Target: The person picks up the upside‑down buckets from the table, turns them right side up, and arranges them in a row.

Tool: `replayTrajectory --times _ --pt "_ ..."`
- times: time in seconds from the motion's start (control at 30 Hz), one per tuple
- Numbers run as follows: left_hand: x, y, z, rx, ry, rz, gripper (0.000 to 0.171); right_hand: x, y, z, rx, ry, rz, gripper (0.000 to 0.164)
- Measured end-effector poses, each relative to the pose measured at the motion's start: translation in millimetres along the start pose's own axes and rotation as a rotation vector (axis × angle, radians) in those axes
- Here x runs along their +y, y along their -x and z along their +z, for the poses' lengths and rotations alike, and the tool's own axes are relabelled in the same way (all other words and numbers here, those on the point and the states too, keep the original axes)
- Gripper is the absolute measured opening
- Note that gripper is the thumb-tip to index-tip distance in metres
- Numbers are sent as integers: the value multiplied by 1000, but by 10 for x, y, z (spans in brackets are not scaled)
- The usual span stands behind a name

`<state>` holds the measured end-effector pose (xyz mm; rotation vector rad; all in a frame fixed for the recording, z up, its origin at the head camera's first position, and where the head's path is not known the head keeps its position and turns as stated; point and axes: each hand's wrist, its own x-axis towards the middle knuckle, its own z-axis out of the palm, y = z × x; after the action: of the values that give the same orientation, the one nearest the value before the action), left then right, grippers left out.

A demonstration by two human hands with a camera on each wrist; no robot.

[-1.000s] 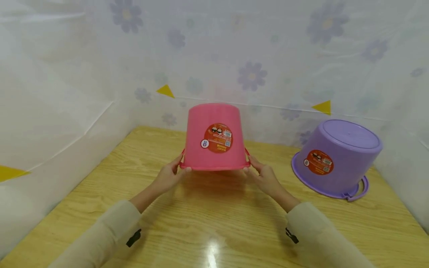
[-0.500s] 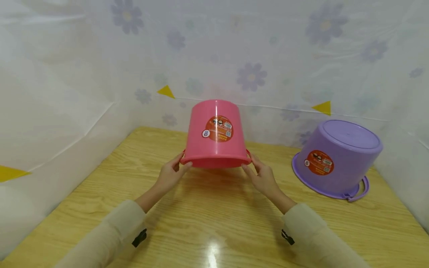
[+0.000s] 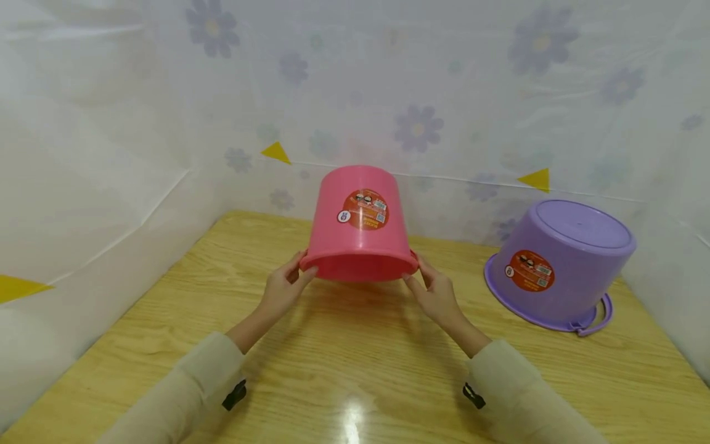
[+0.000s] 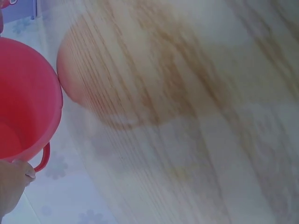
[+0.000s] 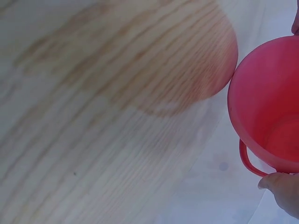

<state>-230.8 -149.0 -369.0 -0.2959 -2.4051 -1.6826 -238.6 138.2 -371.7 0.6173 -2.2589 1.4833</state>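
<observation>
A pink bucket (image 3: 357, 242) stands tipped in the middle of the table, its base up and back, its open mouth facing me and down. A round red label (image 3: 366, 209) is on its side. My left hand (image 3: 281, 291) grips the rim at the left, thumb in front; my right hand (image 3: 439, 297) grips it at the right. Both wrist views look into the bucket's hollow red inside (image 4: 16, 102), where no object shows. The rim's lower edge appears to meet its reflection on the table. A thin red handle (image 5: 247, 161) shows beside the right thumb (image 5: 280, 189).
An upside-down purple bucket (image 3: 571, 271) leans at the right of the wooden table (image 3: 355, 345), its handle (image 3: 601, 314) at the near right. White flowered sheeting (image 3: 344, 80) surrounds the table's back and sides. Yellow triangles (image 3: 535, 179) are fixed to it.
The pink bucket has tipped back, its near rim lifting so that its mouth now shows. Both hands have kept their grip and come slightly inward. The purple bucket stays put.
</observation>
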Motion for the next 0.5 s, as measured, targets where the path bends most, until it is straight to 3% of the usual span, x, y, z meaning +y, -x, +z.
replayTrajectory --times 0.23,0.5 --pt "3 -18 22 29 29 -22 51 -58 -5 -39 -10 76 60 54" --pt "10 -19 29 87 52 -77 48 -40 -6 -46 -12 164 -2 56"
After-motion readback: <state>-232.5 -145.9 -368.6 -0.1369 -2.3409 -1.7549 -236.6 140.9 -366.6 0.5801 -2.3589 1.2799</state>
